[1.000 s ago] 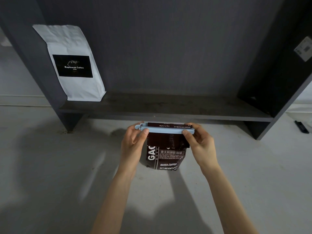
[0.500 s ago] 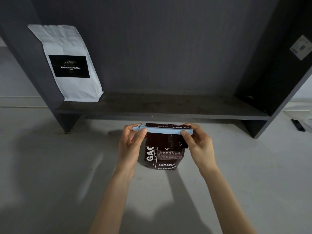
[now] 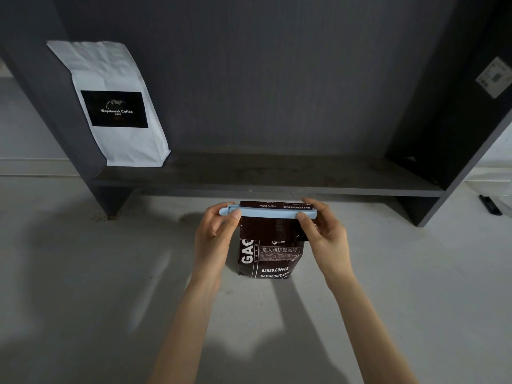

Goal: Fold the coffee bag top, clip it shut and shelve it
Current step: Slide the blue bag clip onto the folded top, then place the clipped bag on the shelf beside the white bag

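- Left hand fingers pinch the left end of the pale blue clip; right hand fingers pinch its right end.
- The clip runs across the folded top of the dark coffee bag.
- The bag stands on the grey worktop, in front of the shelf.
- White coffee bag stands at the shelf's left end.

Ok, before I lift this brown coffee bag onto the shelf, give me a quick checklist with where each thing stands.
1. Top of brown coffee bag folded over: ok.
2. Blue sealing clip spans the fold: ok.
3. Clip latched shut: cannot tell.
4. Left hand and right hand pinch the clip's ends: ok.
5. Bare shelf space right of the white coffee bag: ok.
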Tool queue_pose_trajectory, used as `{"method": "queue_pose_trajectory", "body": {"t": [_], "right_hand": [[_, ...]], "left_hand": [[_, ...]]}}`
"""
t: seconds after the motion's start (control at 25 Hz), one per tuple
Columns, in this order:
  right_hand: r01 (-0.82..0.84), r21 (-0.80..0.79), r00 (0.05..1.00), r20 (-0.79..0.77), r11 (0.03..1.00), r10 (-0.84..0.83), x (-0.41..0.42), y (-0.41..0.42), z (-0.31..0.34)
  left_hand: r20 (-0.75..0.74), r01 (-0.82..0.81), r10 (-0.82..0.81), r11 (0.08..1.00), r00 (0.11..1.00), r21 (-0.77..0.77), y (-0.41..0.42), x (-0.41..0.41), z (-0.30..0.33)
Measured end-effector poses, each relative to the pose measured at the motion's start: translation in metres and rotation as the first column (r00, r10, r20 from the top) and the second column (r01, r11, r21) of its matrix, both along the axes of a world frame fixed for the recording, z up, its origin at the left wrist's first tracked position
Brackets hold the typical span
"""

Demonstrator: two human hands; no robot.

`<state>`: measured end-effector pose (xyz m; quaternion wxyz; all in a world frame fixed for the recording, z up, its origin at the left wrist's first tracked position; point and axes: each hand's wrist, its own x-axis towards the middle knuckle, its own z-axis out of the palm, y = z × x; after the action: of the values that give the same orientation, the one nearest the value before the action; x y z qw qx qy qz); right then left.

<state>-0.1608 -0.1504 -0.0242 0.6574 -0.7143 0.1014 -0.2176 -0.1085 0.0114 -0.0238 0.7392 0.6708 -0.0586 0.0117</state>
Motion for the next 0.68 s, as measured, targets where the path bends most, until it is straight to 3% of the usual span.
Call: {"method": "queue_pose_trajectory", "body": {"t": [0.28, 0.44, 0.52, 0.68], "right_hand": [[-0.024, -0.068, 0.996, -0.093, 0.997, 0.018, 0.002, -0.006, -0.03], [-0.042, -0.099, 0.986, -0.167, 0.994, 0.025, 0.0, -0.008, -0.041], [-0.068, -0.118, 0.975, -0.216, 0.991, 0.041, -0.002, -0.008, -0.049], [-0.105, -0.119, 0.964, -0.257, 0.987, 0.072, -0.004, -0.005, -0.056]], "left_hand": [[0.0, 0.241, -0.243, 0.962, 0.97, 0.131, 0.002, 0.0, -0.014], [-0.068, 0.309, -0.304, 0.891, 0.95, 0.331, 0.008, 0.004, -0.03], [-0.114, 0.319, -0.301, 0.829, 0.947, 0.459, 0.008, 0.002, -0.041], [-0.078, 0.258, -0.256, 0.814, 0.964, 0.521, 0.008, 0.002, -0.049]]}}
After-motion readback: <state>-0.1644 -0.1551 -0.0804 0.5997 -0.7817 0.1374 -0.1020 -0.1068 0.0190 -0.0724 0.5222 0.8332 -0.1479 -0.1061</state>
